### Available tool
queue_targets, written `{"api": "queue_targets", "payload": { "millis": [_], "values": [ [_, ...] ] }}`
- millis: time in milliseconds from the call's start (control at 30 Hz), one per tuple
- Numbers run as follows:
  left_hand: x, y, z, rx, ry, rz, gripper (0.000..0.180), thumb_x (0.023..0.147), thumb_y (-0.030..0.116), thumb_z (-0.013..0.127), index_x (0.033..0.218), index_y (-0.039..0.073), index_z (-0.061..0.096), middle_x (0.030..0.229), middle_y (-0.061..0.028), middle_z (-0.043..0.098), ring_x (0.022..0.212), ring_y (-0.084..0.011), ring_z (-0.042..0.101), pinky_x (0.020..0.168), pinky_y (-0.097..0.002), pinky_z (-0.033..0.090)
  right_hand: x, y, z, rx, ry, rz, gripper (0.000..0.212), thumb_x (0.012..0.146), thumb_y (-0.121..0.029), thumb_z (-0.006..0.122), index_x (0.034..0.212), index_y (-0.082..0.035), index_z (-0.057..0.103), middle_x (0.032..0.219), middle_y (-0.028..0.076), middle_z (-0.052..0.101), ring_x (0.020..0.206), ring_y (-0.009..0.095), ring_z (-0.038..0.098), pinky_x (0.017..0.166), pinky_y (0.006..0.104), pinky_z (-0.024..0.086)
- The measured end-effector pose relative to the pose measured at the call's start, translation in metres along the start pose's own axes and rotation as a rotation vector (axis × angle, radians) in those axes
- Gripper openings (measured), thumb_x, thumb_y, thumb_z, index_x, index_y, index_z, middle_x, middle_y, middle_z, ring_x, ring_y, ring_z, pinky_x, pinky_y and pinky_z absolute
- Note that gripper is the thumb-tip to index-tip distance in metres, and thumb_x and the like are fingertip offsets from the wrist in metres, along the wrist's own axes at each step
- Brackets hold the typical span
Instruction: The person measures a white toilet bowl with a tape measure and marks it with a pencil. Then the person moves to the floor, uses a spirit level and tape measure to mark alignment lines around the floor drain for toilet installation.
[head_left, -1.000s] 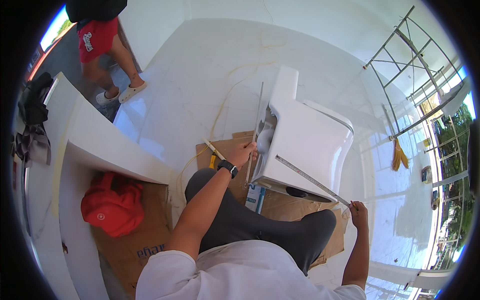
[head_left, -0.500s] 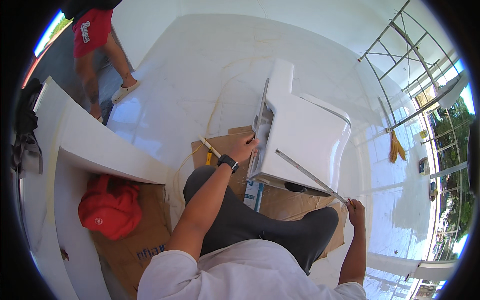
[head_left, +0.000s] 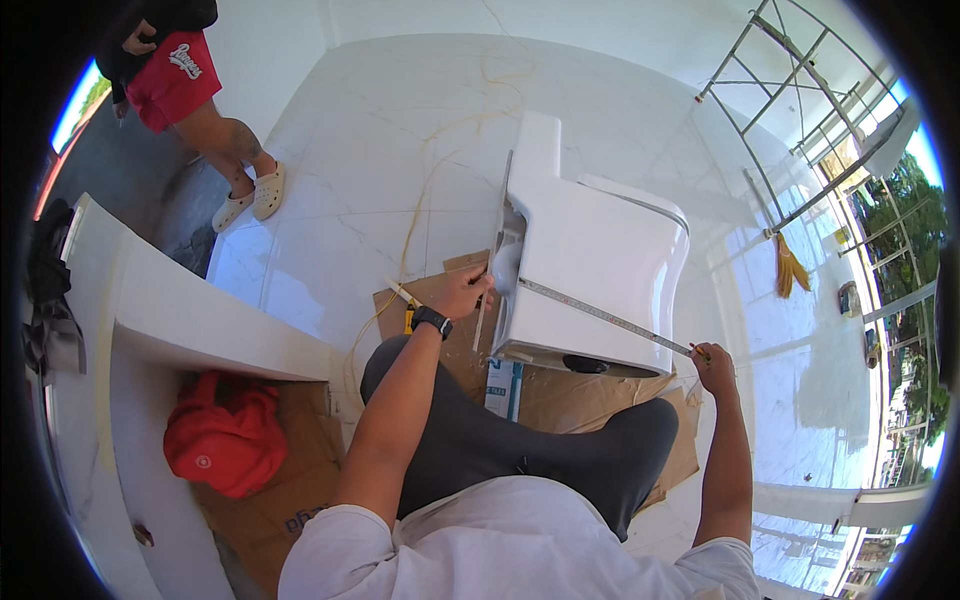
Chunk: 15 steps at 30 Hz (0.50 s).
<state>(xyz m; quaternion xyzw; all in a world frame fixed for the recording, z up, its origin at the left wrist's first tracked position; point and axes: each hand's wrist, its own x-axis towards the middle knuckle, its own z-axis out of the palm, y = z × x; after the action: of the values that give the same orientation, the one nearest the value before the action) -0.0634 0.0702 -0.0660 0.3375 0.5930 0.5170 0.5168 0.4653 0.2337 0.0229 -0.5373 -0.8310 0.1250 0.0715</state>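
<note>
A white ceramic toilet (head_left: 600, 270) lies tipped over in front of me, its hollow underside facing left. My left hand (head_left: 462, 293) is at that underside, fingers pinched on a long thin strip (head_left: 479, 325) that runs along the base edge; its full length is partly hidden. To the right, my right hand (head_left: 713, 367) grips the near end of a steel ruler (head_left: 605, 315). The ruler lies slantwise across the toilet's white side, its far end close to the underside edge.
Flattened cardboard (head_left: 590, 410) lies under the toilet, with a blue-and-white box (head_left: 504, 388) on it. A yellow-handled tool (head_left: 409, 318) is left of my left hand. Another person (head_left: 205, 110) stands far left. Metal scaffolding (head_left: 780, 120), a broom (head_left: 790, 268) and a red bag (head_left: 225, 435) are around.
My right hand has moved up, and the ruler's far end has shifted left toward the toilet's underside edge. My left hand has moved slightly left. The other person has changed stance.
</note>
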Motion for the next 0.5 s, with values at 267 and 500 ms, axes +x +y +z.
{"api": "queue_targets", "payload": {
  "millis": [267, 500],
  "values": [
    [-0.002, 0.002, 0.0, 0.003, 0.018, 0.031, 0.044, 0.103, 0.026, 0.059, 0.139, 0.001, 0.056, 0.096, -0.005, 0.066, 0.077, -0.0132, 0.066, 0.068, -0.0296, 0.059, 0.048, -0.026, -0.01, -0.061, -0.106, -0.056, 0.023, 0.089, -0.026, 0.071, 0.103, -0.009, 0.075, 0.09, 0.014, 0.067, 0.087, 0.033, 0.066, 0.081, 0.0436, 0.051],
    [0.0, -0.002, -0.002, 0.057, 0.059, 0.054, 0.039, 0.102, 0.027, 0.06, 0.133, 0.002, 0.062, 0.094, -0.0024, 0.067, 0.076, -0.0109, 0.064, 0.069, -0.0288, 0.057, 0.063, -0.04, -0.004, -0.048, -0.166, -0.068, 0.025, 0.088, -0.03, 0.073, 0.102, -0.01, 0.077, 0.093, 0.014, 0.068, 0.091, 0.033, 0.065, 0.083, 0.0437, 0.051]
  ]
}}
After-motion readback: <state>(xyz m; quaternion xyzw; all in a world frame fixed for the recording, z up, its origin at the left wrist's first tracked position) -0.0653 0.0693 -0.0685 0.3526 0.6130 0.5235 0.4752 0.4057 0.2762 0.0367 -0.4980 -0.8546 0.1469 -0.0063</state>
